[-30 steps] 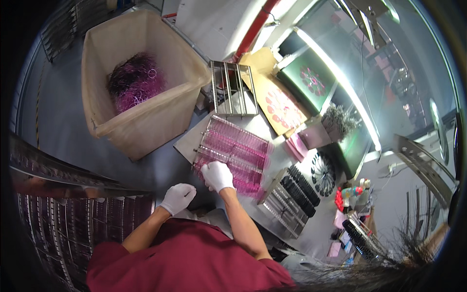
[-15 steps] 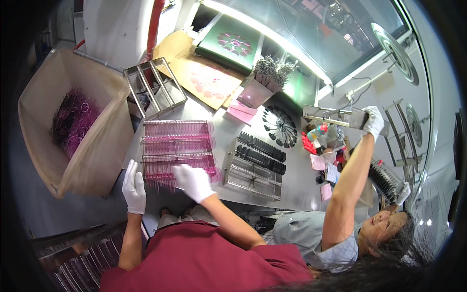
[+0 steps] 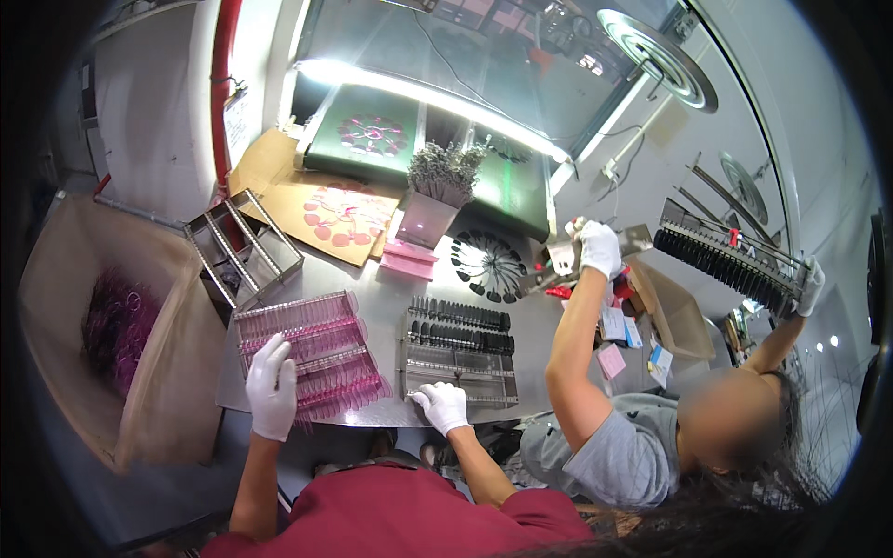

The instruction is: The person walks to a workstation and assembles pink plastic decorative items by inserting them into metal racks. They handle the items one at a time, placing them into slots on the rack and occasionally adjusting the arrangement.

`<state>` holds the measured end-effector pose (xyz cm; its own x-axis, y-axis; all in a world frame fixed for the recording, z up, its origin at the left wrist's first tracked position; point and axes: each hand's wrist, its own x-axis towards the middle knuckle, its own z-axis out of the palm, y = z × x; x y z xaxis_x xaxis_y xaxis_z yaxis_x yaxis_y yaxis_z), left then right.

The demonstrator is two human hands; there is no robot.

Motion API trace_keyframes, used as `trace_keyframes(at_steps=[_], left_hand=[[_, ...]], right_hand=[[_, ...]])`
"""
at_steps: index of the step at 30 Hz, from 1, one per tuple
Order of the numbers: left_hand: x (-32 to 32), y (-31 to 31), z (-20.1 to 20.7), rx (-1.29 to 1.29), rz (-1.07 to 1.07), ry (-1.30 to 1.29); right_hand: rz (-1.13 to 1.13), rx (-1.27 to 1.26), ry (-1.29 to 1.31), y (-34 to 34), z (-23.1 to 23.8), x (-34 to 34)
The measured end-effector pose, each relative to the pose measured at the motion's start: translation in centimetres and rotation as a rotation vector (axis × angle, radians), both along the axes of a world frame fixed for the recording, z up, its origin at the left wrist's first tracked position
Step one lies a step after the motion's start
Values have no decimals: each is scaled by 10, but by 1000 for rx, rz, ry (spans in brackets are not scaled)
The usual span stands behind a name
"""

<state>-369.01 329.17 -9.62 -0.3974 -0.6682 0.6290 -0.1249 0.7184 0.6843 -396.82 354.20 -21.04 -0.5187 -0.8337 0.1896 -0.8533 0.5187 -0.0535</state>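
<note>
With the pink-filled rack (image 3: 321, 337) as our landmark, our left hand (image 3: 272, 389) is at its near left side, half opened with fingers extended and thumb a little apart; we see nothing gripped, and cannot tell whether the fingertips touch the rack. Our right hand (image 3: 441, 407) is to the landmark's right, fingers bent over the near left corner of the black-filled rack (image 3: 458, 363); we cannot tell whether they close on its rail. That rack stands just right of the landmark and extends away from our right hand, the nearer of the two, with its rows running left to right. Black pieces fill its two far rows; nearer, bare bars show. Left of the landmark, a beige bin (image 3: 58, 270) holds a pink-purple tangle (image 3: 121, 325). Beyond it, toward the right, a pale pink holder (image 3: 427, 221) carries upright grey stems (image 3: 445, 175).
</note>
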Motion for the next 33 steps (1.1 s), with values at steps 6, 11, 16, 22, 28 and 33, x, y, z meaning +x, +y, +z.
trace_keyframes(at_steps=[6,11,16,22,28,33], left_hand=[[-27,-7,-1,-25,-101,-57],[-53,-15,1,-131,-91,17],[-103,-5,28,-135,-270,17],[-138,-22,62,-215,-350,-30],[-258,-101,39,-122,-367,-108],[-391,-158,71,90,-331,-202]], right_hand=[[-46,80,-95,17,-5,-32],[-54,-313,-30,14,7,-22],[-85,-340,-537,-5,-25,54],[37,212,-626,-25,-67,35],[76,126,-463,-44,-112,39],[59,-58,-400,-52,-27,-20]])
